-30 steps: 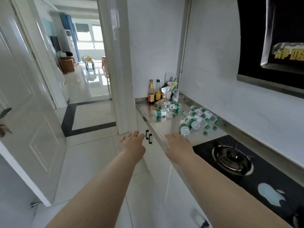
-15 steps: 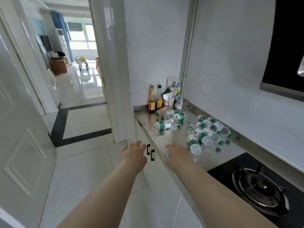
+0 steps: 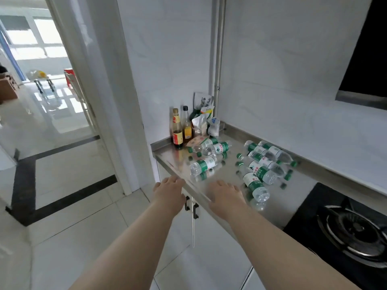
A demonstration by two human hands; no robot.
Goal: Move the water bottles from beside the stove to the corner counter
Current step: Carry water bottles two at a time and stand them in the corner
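Several clear water bottles with green labels and caps lie on their sides on the steel counter (image 3: 180, 162). One group (image 3: 261, 164) lies beside the stove (image 3: 345, 227); the nearest of these bottles (image 3: 254, 184) points toward me. Another group (image 3: 207, 153) lies nearer the corner, with one bottle (image 3: 204, 164) at its front. My right hand (image 3: 225, 195) hovers open above the counter's front edge, just left of the nearest bottle and not touching it. My left hand (image 3: 168, 190) is stretched out open at the counter's edge, holding nothing.
Two sauce bottles (image 3: 181, 130) and several food packets (image 3: 204, 120) stand in the corner against the wall. A black range hood (image 3: 368, 59) hangs at the upper right. White cabinet doors with black handles (image 3: 191, 206) sit under the counter. A doorway (image 3: 54, 101) opens to the left.
Both hands have reached forward toward the counter and the view has closed in on the bottles. The bottles themselves have not moved.
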